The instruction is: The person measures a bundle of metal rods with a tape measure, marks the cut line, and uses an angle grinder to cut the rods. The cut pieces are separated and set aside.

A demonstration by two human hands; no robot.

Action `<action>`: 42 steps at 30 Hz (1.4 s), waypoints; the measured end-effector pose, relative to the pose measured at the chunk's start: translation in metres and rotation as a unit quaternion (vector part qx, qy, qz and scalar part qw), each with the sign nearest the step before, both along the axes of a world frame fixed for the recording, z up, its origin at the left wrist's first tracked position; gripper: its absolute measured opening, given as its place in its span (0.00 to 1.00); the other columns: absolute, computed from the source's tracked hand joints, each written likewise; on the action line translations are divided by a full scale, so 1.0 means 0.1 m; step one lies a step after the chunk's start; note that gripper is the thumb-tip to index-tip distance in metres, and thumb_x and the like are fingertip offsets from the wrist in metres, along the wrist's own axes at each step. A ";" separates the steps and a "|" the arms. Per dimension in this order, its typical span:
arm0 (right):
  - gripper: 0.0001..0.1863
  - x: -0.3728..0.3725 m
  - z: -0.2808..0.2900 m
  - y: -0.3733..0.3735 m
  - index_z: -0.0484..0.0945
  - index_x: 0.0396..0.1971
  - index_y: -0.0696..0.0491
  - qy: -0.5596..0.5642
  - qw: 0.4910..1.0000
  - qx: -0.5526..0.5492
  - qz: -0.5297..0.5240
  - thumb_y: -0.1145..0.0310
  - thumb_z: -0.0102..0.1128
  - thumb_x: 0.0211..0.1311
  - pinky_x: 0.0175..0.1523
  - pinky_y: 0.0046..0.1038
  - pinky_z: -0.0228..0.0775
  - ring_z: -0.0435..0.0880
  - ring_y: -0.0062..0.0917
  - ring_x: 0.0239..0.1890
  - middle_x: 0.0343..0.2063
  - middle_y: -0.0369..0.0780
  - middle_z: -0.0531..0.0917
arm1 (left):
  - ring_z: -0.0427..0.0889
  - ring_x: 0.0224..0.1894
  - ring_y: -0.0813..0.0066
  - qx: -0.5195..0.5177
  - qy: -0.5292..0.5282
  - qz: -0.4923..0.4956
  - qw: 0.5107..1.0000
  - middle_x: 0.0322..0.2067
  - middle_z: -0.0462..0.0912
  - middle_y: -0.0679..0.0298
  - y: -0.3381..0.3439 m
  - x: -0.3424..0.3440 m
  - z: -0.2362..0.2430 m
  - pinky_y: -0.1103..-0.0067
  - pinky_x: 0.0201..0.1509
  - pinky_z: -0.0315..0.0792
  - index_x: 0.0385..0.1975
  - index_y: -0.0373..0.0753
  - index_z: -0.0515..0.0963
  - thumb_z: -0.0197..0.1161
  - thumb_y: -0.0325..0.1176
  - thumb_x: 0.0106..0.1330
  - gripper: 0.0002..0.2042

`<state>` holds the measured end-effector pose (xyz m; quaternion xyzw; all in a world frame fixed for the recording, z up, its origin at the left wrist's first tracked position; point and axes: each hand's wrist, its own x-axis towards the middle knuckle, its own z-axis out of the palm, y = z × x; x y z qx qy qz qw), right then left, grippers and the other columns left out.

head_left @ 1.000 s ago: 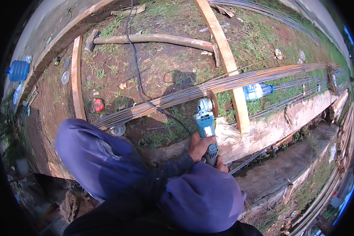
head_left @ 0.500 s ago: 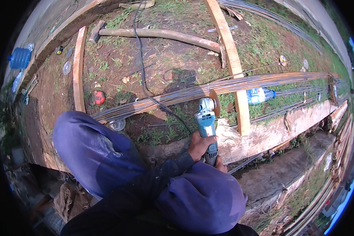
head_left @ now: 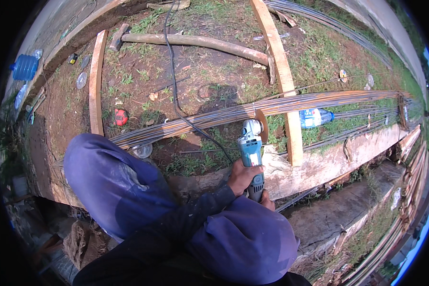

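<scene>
A teal angle grinder (head_left: pixel 250 152) stands out ahead of my knees, its brown cutting disc (head_left: pixel 261 125) at the near edge of a long bundle of steel rods (head_left: pixel 214 116). Whether the disc touches the rods I cannot tell. My left hand (head_left: pixel 243 177) is wrapped round the grinder's body, thumb across the top. At the rear end my right hand (head_left: pixel 267 200) grips the handle, partly hidden behind my right knee. A black cable (head_left: pixel 174 90) runs over the rods and down toward the grinder.
Wooden beams (head_left: pixel 282 78) (head_left: pixel 96 86) lie crosswise at both sides under the rods. A sledgehammer (head_left: pixel 190 42) lies at the back. Near the rods are a red tape measure (head_left: pixel 121 117) and a plastic bottle (head_left: pixel 315 117). A concrete ledge (head_left: pixel 338 151) runs along the right front.
The view has shifted very slightly. Both hands keep the same grip on the angle grinder, and the disc stays at the same spot by the rods.
</scene>
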<state>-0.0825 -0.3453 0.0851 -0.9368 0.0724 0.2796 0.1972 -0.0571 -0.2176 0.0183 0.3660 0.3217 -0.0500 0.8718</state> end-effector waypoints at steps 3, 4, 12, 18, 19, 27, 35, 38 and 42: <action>0.23 0.02 0.00 -0.02 0.75 0.39 0.55 0.019 1.000 0.001 0.003 0.61 0.75 0.45 0.40 0.44 0.78 0.87 0.52 0.33 0.25 0.54 0.85 | 0.79 0.33 0.79 0.002 0.003 -0.001 1.000 0.32 0.79 0.68 0.01 0.00 0.03 0.75 0.39 0.75 0.39 0.37 0.75 0.71 0.34 0.59 0.14; 0.24 0.01 -0.01 -0.03 0.75 0.39 0.55 0.010 1.000 0.000 0.009 0.61 0.75 0.45 0.39 0.44 0.78 0.87 0.52 0.33 0.25 0.53 0.85 | 0.79 0.33 0.79 0.005 0.004 -0.003 1.000 0.32 0.79 0.68 0.02 0.01 0.04 0.75 0.39 0.75 0.39 0.37 0.76 0.71 0.34 0.59 0.14; 0.24 -0.03 -0.21 -0.12 0.73 0.42 0.53 0.010 1.000 -0.018 0.022 0.61 0.73 0.48 0.37 0.44 0.77 0.87 0.52 0.31 0.23 0.52 0.84 | 0.79 0.32 0.79 0.000 -0.009 0.005 1.000 0.30 0.79 0.68 0.03 0.03 0.03 0.75 0.37 0.74 0.37 0.36 0.77 0.71 0.33 0.59 0.12; 0.21 0.03 -0.03 -0.03 0.74 0.40 0.53 0.010 1.000 0.007 0.028 0.60 0.71 0.51 0.37 0.44 0.77 0.87 0.50 0.32 0.24 0.51 0.84 | 0.79 0.29 0.77 0.026 -0.004 0.014 1.000 0.28 0.79 0.65 0.05 0.05 0.08 0.76 0.34 0.74 0.36 0.34 0.77 0.69 0.33 0.58 0.12; 0.20 0.02 -0.05 -0.04 0.75 0.40 0.53 -0.003 0.999 0.008 0.033 0.61 0.71 0.50 0.37 0.43 0.77 0.87 0.50 0.33 0.24 0.51 0.85 | 0.78 0.30 0.78 0.019 -0.007 0.014 1.000 0.28 0.79 0.66 0.05 0.06 0.09 0.76 0.35 0.73 0.36 0.35 0.77 0.69 0.33 0.58 0.11; 0.18 0.11 0.22 0.10 0.77 0.39 0.55 -0.026 0.996 0.077 0.034 0.65 0.70 0.50 0.38 0.43 0.78 0.88 0.49 0.33 0.25 0.52 0.85 | 0.77 0.30 0.80 0.003 -0.011 0.015 1.000 0.29 0.78 0.69 0.09 0.08 0.11 0.77 0.37 0.72 0.36 0.38 0.77 0.70 0.33 0.58 0.11; 0.16 0.06 0.18 0.15 0.77 0.39 0.56 -0.063 0.997 0.036 0.025 0.69 0.68 0.50 0.39 0.43 0.78 0.88 0.49 0.33 0.25 0.51 0.85 | 0.77 0.30 0.80 0.008 -0.019 0.034 0.999 0.29 0.78 0.69 0.08 0.11 0.11 0.77 0.36 0.72 0.36 0.38 0.77 0.71 0.34 0.56 0.12; 0.15 0.07 0.24 0.21 0.78 0.39 0.57 -0.071 0.997 0.035 0.025 0.70 0.67 0.51 0.39 0.42 0.78 0.88 0.48 0.34 0.26 0.51 0.86 | 0.77 0.32 0.79 0.010 -0.026 0.024 0.999 0.31 0.78 0.67 0.09 0.11 0.07 0.76 0.37 0.72 0.38 0.36 0.77 0.69 0.34 0.58 0.13; 0.13 0.14 0.28 0.19 0.78 0.38 0.56 -0.035 0.997 0.056 0.026 0.70 0.66 0.52 0.40 0.42 0.78 0.88 0.47 0.35 0.27 0.51 0.86 | 0.77 0.33 0.78 0.029 -0.021 0.023 0.999 0.31 0.78 0.66 0.10 0.12 0.11 0.76 0.38 0.72 0.39 0.35 0.77 0.67 0.33 0.59 0.12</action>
